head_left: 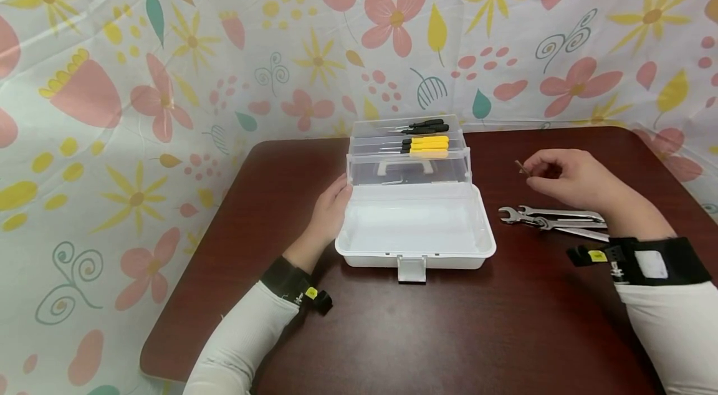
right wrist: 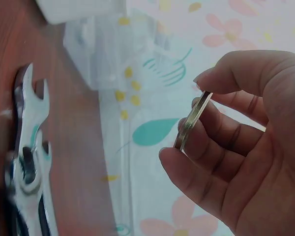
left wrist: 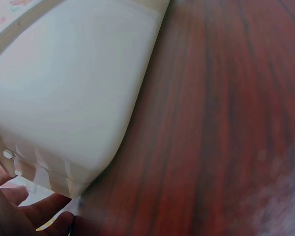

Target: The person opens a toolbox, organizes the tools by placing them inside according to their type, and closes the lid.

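An open white toolbox with a raised clear lid stands on the table. My left hand holds its rear left corner, fingers reaching round behind it; the thumb is hard to make out. In the lid's clear trays lie black-handled screwdrivers and yellow-handled screwdrivers. Away to the box's right, my right hand pinches a short, thin brassy metal piece between thumb and fingertips, above the table. Below that hand lies a pile of silver wrenches, also near the left edge in the right wrist view.
The dark red-brown table stretches in front of the box and to both sides. Behind it hangs a flower-patterned cloth. The toolbox's front latch hangs down toward me. One small L-shaped metal item shows by the lid.
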